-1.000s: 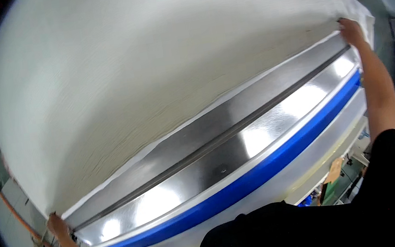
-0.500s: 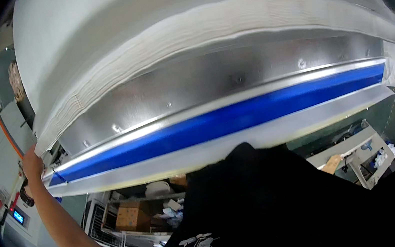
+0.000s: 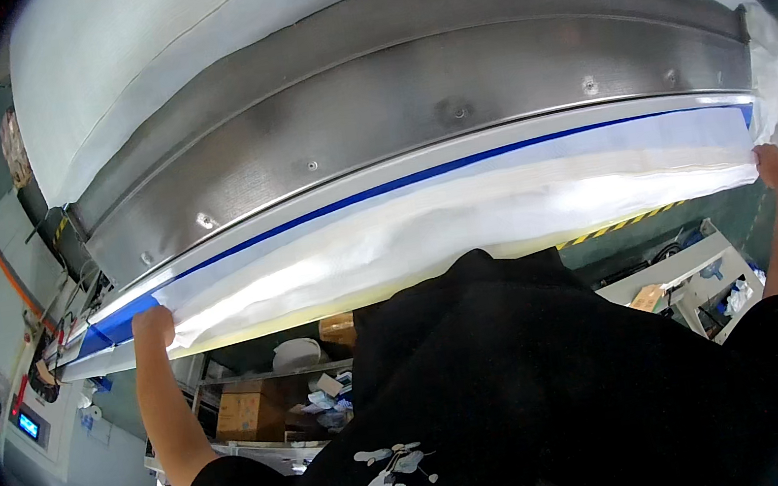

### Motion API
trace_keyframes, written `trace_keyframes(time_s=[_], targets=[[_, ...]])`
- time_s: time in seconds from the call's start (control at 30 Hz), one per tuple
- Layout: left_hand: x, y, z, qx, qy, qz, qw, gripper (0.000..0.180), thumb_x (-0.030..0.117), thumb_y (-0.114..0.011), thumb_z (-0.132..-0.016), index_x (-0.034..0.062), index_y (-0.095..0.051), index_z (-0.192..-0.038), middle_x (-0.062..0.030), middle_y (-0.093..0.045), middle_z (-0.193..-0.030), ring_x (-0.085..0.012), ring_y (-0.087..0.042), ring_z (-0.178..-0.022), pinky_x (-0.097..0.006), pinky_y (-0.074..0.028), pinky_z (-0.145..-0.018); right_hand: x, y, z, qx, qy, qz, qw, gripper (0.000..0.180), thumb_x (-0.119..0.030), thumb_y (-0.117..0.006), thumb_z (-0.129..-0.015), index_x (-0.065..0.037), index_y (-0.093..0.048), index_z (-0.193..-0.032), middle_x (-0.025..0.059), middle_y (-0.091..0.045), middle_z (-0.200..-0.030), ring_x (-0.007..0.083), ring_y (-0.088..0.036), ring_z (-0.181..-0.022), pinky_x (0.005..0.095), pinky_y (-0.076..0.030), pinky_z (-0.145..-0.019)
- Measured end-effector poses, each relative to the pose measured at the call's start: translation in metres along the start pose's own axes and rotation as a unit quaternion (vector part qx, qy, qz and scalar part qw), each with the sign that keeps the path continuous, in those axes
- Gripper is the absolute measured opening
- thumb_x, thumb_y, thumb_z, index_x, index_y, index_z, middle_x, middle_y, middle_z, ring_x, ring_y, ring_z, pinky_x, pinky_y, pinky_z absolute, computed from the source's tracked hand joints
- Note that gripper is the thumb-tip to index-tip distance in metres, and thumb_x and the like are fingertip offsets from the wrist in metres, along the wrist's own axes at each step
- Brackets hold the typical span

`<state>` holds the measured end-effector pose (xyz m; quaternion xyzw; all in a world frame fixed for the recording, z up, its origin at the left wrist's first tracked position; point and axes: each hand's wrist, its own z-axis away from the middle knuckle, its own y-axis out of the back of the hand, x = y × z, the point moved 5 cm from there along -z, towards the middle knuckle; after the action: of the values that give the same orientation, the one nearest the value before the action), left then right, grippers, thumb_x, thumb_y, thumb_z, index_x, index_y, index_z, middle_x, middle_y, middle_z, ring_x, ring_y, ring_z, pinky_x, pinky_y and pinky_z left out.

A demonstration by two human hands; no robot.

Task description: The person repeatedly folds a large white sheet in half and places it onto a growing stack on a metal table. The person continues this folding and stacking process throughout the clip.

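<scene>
A long white cloth (image 3: 465, 217) is stretched from left to right just in front of me, over the near side of a blue strip (image 3: 126, 320). My left hand (image 3: 153, 328) is closed on its left end, with the fingertips partly hidden. At the other end my right hand (image 3: 775, 167) grips the cloth's corner. Beyond the blue strip runs a wide metal plate (image 3: 370, 106) with several screws. More white cloth (image 3: 182, 43) spreads across the far side behind the plate.
A loose white piece (image 3: 773, 80) hangs at the plate's right end. On the left stands a control panel (image 3: 28, 423) with a lit screen, near an orange hose (image 3: 11, 276). Below lie a cardboard box (image 3: 244, 413) and a white bucket (image 3: 297, 354). A pale machine frame (image 3: 677, 277) stands lower right.
Both hands have come nearer to me, bringing the thick layered cloth edge from beyond the metal plate down over the blue strip. More of the plate now shows.
</scene>
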<state>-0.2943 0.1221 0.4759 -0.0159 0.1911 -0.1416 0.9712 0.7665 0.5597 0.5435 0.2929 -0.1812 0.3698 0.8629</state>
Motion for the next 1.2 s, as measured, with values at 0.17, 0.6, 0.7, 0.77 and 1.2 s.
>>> trace_keyframes(time_s=[0.17,0.6,0.7,0.77,1.2], targets=[[0.007,-0.011,-0.01,-0.03,-0.028,0.018,0.999,0.02,0.015,-0.054,-0.08,0.0079,-0.069,-0.091,-0.014,-0.064,-0.104,-0.0295,-0.062,-0.097,-0.041,-0.05,-0.078,-0.006,-0.038,-0.031,0.004,-0.001,0.004,1.0,0.022,-0.016,-0.045,-0.086,-0.008,-0.062,-0.097,0.0123,-0.062,-0.097,0.0323,-0.058,-0.092,0.0437,-0.047,-0.079],[-0.101,-0.055,-0.045,0.186,0.295,0.309,0.885,0.03,0.018,-0.05,-0.085,0.0083,-0.055,-0.112,-0.0128,-0.056,-0.12,-0.0302,-0.06,-0.099,-0.039,-0.052,-0.074,-0.015,-0.082,-0.049,-0.025,0.198,0.182,0.963,0.012,-0.016,-0.058,-0.071,-0.005,-0.064,-0.073,0.0133,-0.063,-0.078,0.0317,-0.059,-0.08,0.0419,-0.047,-0.07],[-0.111,-0.096,-0.03,0.333,0.215,0.121,0.91,0.038,0.025,-0.055,-0.083,0.0033,-0.056,-0.114,-0.0163,-0.053,-0.122,-0.0302,-0.053,-0.109,-0.038,-0.043,-0.091,-0.108,0.001,-0.066,-0.121,0.153,0.018,0.981,0.023,-0.018,-0.059,-0.065,-0.002,-0.066,-0.08,0.0196,-0.064,-0.089,0.0348,-0.061,-0.083,0.0425,-0.049,-0.074],[-0.084,0.002,-0.056,0.359,0.198,0.253,0.876,0.036,0.023,-0.052,-0.084,0.0055,-0.056,-0.115,-0.0194,-0.061,-0.106,-0.0363,-0.058,-0.096,-0.044,-0.047,-0.081,-0.123,0.013,-0.027,-0.124,0.139,-0.1,0.977,0.035,-0.017,-0.058,-0.067,-0.001,-0.062,-0.097,0.0222,-0.062,-0.099,0.0375,-0.059,-0.094,0.0437,-0.048,-0.081],[-0.063,0.042,0.007,0.361,0.245,0.412,0.8,0.037,0.025,-0.05,-0.083,0.009,-0.059,-0.115,-0.0154,-0.061,-0.111,-0.0332,-0.058,-0.102,-0.042,-0.045,-0.086,-0.241,0.137,-0.004,-0.069,0.196,-0.261,0.943,0.04,-0.03,-0.066,-0.064,-0.005,-0.063,-0.095,0.0145,-0.065,-0.093,0.0337,-0.061,-0.09,0.041,-0.048,-0.078]])
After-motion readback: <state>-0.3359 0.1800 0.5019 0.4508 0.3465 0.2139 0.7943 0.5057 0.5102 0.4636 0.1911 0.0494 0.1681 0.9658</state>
